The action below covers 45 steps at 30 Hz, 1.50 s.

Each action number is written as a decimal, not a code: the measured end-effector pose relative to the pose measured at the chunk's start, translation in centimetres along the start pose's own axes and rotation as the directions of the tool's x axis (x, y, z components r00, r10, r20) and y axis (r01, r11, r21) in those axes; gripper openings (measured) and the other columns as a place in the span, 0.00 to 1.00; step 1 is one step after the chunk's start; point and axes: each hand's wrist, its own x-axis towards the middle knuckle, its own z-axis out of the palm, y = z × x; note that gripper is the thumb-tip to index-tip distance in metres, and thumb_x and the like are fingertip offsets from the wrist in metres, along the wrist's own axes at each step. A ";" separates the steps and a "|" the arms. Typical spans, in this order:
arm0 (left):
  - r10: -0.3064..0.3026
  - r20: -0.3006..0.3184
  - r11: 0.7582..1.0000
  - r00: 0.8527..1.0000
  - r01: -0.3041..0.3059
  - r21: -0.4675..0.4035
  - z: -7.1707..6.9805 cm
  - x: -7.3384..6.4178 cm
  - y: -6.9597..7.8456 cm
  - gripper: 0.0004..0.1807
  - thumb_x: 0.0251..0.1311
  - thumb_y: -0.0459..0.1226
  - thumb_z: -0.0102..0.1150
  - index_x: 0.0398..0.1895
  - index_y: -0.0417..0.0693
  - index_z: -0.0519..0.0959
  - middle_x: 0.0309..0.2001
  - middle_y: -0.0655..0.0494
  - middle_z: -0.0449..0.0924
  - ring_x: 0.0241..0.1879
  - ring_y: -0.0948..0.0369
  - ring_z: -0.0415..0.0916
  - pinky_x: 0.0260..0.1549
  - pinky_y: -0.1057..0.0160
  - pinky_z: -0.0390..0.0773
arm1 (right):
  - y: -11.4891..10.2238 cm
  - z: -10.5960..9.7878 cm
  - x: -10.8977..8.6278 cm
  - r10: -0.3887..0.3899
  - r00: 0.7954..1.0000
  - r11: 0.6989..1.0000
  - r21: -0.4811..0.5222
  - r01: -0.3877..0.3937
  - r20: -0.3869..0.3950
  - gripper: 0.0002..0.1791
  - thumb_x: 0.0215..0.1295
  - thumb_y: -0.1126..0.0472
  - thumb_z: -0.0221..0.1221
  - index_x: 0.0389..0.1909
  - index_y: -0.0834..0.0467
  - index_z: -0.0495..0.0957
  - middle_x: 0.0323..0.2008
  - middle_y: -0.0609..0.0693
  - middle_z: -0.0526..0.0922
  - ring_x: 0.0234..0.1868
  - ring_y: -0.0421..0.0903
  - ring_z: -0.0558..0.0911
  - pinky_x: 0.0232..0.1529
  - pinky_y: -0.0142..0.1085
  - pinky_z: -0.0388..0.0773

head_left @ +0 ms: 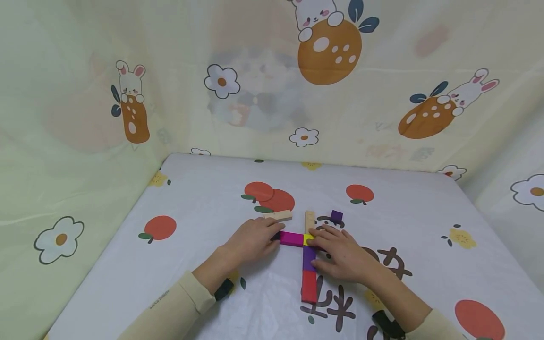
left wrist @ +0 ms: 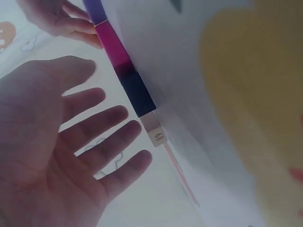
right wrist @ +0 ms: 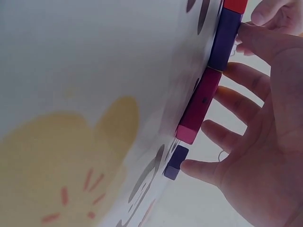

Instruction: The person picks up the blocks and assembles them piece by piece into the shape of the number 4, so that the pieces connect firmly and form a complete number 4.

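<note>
Coloured blocks form a cross on the table: a yellow block [head_left: 307, 240] at its centre, a magenta block [head_left: 292, 239] to the left, purple [head_left: 309, 258] and red [head_left: 309, 285] blocks toward me, a plain wooden block [head_left: 310, 220] beyond. My left hand [head_left: 255, 238] rests at the outer end of the left arm, fingers extended beside a dark navy block [left wrist: 138, 94]. My right hand [head_left: 340, 255] lies over the right side, its fingertips at the yellow and purple blocks. It covers part of the cross; a magenta block [right wrist: 200, 106] shows by its fingers in the right wrist view.
Another wooden block [head_left: 278, 215] lies just beyond my left hand. A small dark purple block [head_left: 336, 216] sits past my right hand. The table wears a white printed cloth [head_left: 204, 198], with patterned curtains [head_left: 178, 108] around its back and sides.
</note>
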 end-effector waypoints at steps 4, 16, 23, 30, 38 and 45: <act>0.006 0.003 1.000 1.000 -0.006 0.011 -0.1 -0.2 0.3 0.26 0.70 0.49 0.63 0.68 0.53 0.77 0.65 0.53 0.80 0.60 0.56 0.79 0.60 0.55 0.81 | 0.0 0.0 0.0 -0.007 1.000 1.000 -0.002 0.007 -0.007 0.27 0.65 0.46 0.67 0.64 0.49 0.80 0.74 0.52 0.73 0.77 0.63 0.65 0.68 0.75 0.59; 0.003 0.057 0.995 0.998 -0.008 0.095 0.0 -1.4 1.3 0.29 0.73 0.53 0.57 0.72 0.55 0.73 0.69 0.55 0.76 0.69 0.55 0.72 0.64 0.51 0.77 | 0.0 0.0 0.0 -0.009 1.000 1.000 -0.008 0.009 -0.011 0.28 0.65 0.46 0.67 0.64 0.50 0.81 0.74 0.52 0.73 0.77 0.62 0.65 0.68 0.75 0.60; 0.004 0.071 0.986 0.998 -0.016 0.168 0.0 -1.6 2.0 0.30 0.70 0.55 0.59 0.72 0.56 0.74 0.69 0.56 0.76 0.69 0.55 0.73 0.66 0.52 0.76 | 0.0 0.1 0.0 -0.013 1.000 1.000 -0.010 0.012 -0.015 0.27 0.65 0.46 0.67 0.64 0.50 0.81 0.73 0.52 0.73 0.77 0.62 0.66 0.67 0.75 0.60; 0.014 0.084 0.978 0.996 -0.031 0.204 0.2 -1.6 2.3 0.31 0.69 0.56 0.61 0.71 0.56 0.74 0.68 0.57 0.77 0.68 0.55 0.73 0.65 0.53 0.77 | 0.0 0.0 0.0 -0.004 1.000 1.000 -0.004 0.004 -0.007 0.28 0.65 0.47 0.68 0.64 0.50 0.80 0.74 0.52 0.73 0.77 0.63 0.65 0.68 0.75 0.60; 0.021 0.085 0.976 0.996 -0.039 0.216 0.2 -1.8 2.3 0.29 0.68 0.54 0.63 0.70 0.58 0.75 0.67 0.58 0.78 0.67 0.56 0.74 0.62 0.54 0.79 | -0.2 0.0 0.1 0.007 1.000 1.000 -0.001 -0.007 0.005 0.28 0.65 0.47 0.68 0.65 0.50 0.80 0.74 0.52 0.73 0.77 0.63 0.64 0.68 0.75 0.60; 0.048 0.075 0.979 0.996 -0.062 0.192 0.3 -1.9 2.2 0.29 0.68 0.52 0.64 0.71 0.60 0.75 0.68 0.59 0.77 0.67 0.55 0.74 0.61 0.52 0.80 | -0.3 0.1 0.0 0.005 1.000 1.000 -0.015 -0.005 -0.011 0.28 0.64 0.46 0.68 0.64 0.50 0.80 0.74 0.52 0.73 0.77 0.62 0.65 0.67 0.75 0.60</act>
